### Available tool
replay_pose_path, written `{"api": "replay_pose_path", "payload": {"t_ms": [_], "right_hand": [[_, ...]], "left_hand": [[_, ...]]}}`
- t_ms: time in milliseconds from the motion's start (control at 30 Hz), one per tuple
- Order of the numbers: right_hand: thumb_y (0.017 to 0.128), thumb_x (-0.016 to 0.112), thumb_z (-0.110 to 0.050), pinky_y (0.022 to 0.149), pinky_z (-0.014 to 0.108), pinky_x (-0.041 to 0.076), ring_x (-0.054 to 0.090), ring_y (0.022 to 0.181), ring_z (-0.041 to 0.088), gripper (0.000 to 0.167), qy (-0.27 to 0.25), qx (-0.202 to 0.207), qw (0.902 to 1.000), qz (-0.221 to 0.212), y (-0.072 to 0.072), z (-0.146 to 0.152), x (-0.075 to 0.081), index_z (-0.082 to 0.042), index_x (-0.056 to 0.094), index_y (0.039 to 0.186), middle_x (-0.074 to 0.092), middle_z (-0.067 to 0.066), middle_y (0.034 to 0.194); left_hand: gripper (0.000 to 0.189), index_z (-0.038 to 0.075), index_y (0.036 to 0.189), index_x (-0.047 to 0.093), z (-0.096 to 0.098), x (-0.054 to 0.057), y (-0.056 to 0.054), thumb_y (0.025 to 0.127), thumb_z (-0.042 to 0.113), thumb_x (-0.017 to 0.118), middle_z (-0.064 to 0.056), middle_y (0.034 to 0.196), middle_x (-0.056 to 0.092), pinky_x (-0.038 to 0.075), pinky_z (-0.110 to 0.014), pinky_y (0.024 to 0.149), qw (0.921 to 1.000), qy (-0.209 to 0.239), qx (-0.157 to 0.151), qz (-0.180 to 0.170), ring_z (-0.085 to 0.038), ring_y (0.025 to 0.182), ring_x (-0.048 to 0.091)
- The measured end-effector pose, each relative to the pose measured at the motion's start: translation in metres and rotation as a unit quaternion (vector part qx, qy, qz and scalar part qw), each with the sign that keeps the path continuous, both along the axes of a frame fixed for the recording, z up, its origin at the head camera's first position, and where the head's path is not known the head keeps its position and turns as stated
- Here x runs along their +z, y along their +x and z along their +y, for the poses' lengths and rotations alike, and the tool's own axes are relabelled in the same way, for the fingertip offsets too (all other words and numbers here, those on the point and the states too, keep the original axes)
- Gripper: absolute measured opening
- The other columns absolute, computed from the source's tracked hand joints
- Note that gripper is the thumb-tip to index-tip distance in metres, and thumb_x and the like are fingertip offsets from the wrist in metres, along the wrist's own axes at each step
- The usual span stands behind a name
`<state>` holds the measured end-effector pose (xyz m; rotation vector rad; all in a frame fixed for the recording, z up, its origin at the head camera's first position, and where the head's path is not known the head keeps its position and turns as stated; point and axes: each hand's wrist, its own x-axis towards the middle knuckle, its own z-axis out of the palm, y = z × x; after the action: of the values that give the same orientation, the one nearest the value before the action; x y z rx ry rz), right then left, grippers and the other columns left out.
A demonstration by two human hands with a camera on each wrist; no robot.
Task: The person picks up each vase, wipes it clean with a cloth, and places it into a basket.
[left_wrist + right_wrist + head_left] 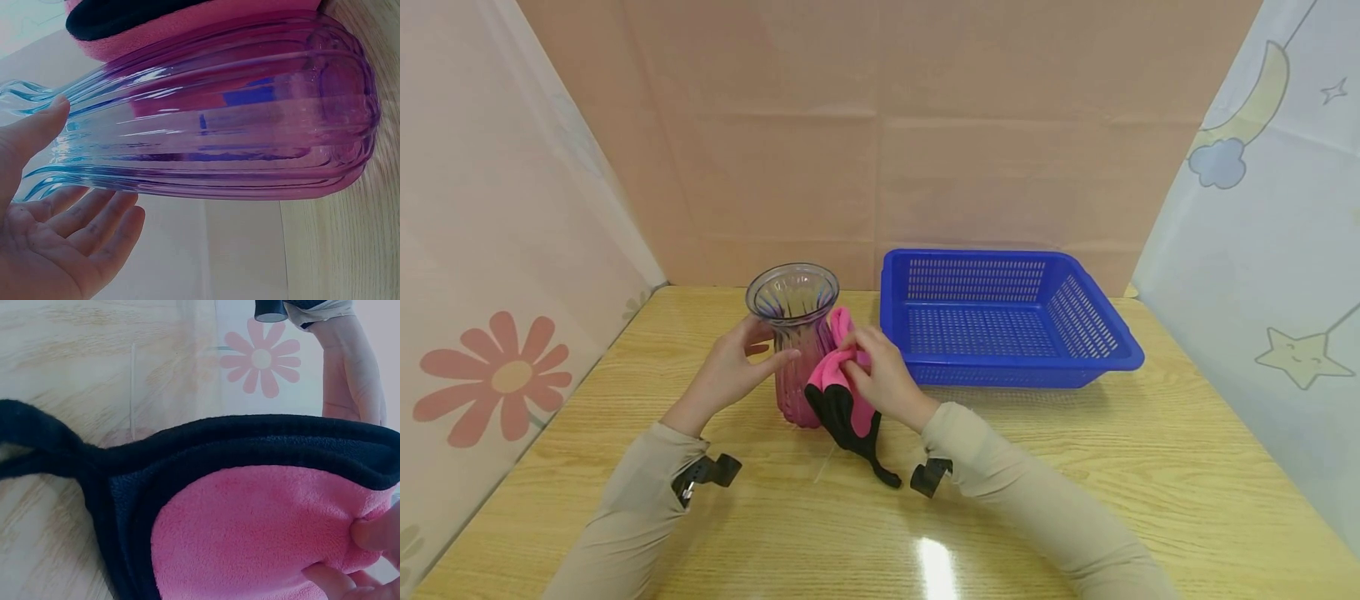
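Observation:
A ribbed glass vase (801,358), pink at the base and bluish toward its flared rim, stands upright on the table. My left hand (733,367) holds it below the rim, thumb on the near side and fingers round the far side. In the left wrist view, that thumb (53,115) lies along the bluish neck. Against the vase's right side, my right hand (880,375) pinches a fuzzy pink cloth (862,408) with black edging. The cloth hangs folded, its black loop (886,475) dangling toward the table. Up close, the right wrist view shows fingertips denting the pink pile (250,531).
A blue plastic basket (1011,363) with slotted walls stands at the back right, close beyond the right hand. Wood-grain tabletop (820,533) spreads in front. A tan backdrop (880,167) rises behind, with printed sheets (490,250) along both sides.

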<state>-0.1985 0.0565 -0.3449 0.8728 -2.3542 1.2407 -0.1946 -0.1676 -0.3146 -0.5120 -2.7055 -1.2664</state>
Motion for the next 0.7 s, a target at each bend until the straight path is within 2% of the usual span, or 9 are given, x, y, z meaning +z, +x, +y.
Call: {"api": "replay_pose_path", "payload": {"t_ms": [300, 700], "right_hand": [[0.087, 0.064, 0.004, 0.084, 0.047, 0.059, 0.059, 0.096, 0.029, 0.006, -0.014, 0.0, 0.9999, -0.006, -0.001, -0.002, 0.005, 0.0, 0.061, 0.091, 0.063, 0.017, 0.098], [0.086, 0.064, 0.003, 0.084, 0.042, 0.059, 0.059, 0.096, 0.027, 0.007, -0.036, 0.005, 0.9991, 0.021, -0.003, -0.005, 0.021, 0.0, 0.062, 0.092, 0.063, 0.016, 0.097]], "left_hand": [[0.064, 0.006, 0.141, 0.039, 0.0, 0.0, 0.0, 0.088, 0.023, 0.07, -0.025, 0.131, 0.059, 0.05, -0.053, 0.101, 1.0, -0.001, 0.0, 0.0, -0.04, 0.121, 0.057], [0.06, 0.005, 0.139, 0.041, 0.0, 0.001, 0.0, 0.088, 0.02, 0.07, -0.024, 0.13, 0.059, 0.049, -0.055, 0.101, 1.0, 0.001, -0.004, 0.003, -0.039, 0.12, 0.058]]}}
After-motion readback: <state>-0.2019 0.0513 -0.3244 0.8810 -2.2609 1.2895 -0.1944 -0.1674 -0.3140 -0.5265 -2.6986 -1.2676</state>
